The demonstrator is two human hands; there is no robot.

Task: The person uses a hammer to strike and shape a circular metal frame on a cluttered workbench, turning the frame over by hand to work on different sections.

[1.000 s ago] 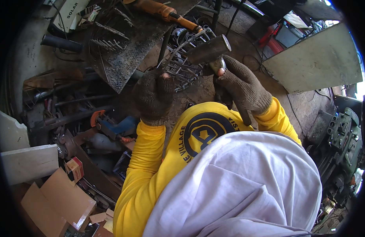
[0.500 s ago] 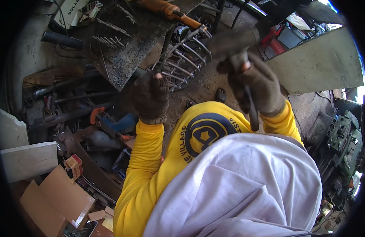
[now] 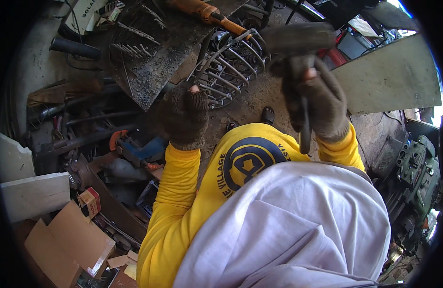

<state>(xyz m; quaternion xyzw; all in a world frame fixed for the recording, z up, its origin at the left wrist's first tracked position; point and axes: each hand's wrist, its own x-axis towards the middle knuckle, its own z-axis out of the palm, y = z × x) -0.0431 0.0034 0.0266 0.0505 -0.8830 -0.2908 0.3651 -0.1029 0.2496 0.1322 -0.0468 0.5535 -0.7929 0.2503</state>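
Note:
A hammer (image 3: 300, 39) is raised at upper right, its dark head blurred by motion. My right hand (image 3: 324, 101), in a brown fingerless glove, is wrapped round its handle, and the handle's end sticks out below the fist. Left of centre, my left hand (image 3: 184, 117), gloved the same way, is closed on the near edge of a curved cage of welded metal rods (image 3: 231, 77). The cage tilts beside the corner of a dark metal table (image 3: 156, 74); the glove hides the part I grip. Between hammer head and cage there is a gap.
An orange power tool (image 3: 202, 12) lies at the table's far edge, near the cage. Metal scrap and a blue-orange tool (image 3: 144, 149) crowd the left. A cardboard box (image 3: 70, 240) sits lower left, a grey panel (image 3: 389, 77) leans at right, and a green machine (image 3: 415, 168) stands far right.
The cage has shifted and turned slightly to the right with my left hand. My right hand and the hammer have moved a little up and to the right.

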